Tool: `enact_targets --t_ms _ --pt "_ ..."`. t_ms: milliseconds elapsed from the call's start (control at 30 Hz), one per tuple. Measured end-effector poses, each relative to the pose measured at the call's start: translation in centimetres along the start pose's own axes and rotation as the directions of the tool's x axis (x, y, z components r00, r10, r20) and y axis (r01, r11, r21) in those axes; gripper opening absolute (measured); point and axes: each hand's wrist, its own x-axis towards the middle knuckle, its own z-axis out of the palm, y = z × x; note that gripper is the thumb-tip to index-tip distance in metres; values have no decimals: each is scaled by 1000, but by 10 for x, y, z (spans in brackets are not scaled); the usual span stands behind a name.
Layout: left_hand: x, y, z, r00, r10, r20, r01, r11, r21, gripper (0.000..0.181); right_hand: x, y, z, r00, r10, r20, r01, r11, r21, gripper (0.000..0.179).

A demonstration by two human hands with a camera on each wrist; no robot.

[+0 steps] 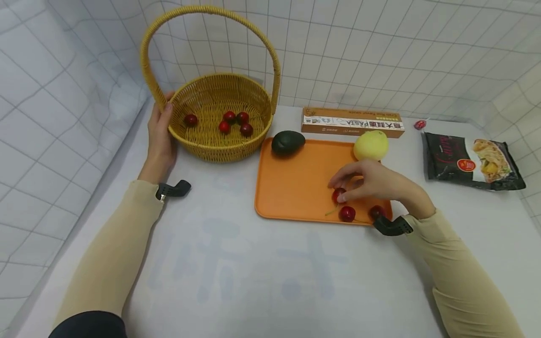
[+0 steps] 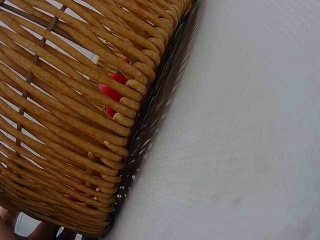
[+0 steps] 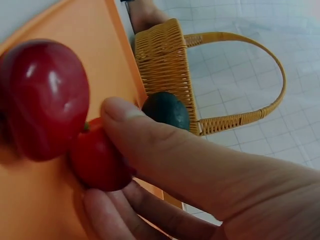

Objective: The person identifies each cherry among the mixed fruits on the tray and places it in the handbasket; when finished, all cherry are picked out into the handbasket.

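Note:
At the left, my left hand (image 1: 160,136) holds the side of a yellow wicker basket (image 1: 217,154), thumb at its rim and the other fingers hidden behind it. Several red cherries (image 1: 229,117) lie inside the basket. Over the orange tray (image 1: 291,188), my right hand (image 1: 374,180) pinches a cherry (image 3: 100,160) between thumb and fingers. Close beside it a second, darker cherry (image 1: 347,214) lies on the tray, its stem showing. Another cherry (image 1: 377,212) sits in the near right corner, partly covered by the wrist strap.
A dark green avocado (image 1: 288,143) lies in the tray's far left corner. At the far right corner is a yellow fruit (image 1: 371,145). Behind the tray stands a pasta box (image 1: 351,124); further right are a small red item (image 1: 420,124) and a black food packet (image 1: 469,162).

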Motion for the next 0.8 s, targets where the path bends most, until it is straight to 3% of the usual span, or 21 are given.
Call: enact_targets --t_ms 300,467,800 --pt "-1 -1 -1 1000 -8 11 8 1000 29 48 3 1 3 998 -11 -67 8 999 -41 29" --pt "-1 -1 1 1000 0 3 -1 1000 30 51 5 3 3 992 -64 -112 54 994 -96 33" --pt "-1 -1 1 1000 -1 0 1 1000 21 48 10 5 12 974 -131 -187 111 987 -116 32"
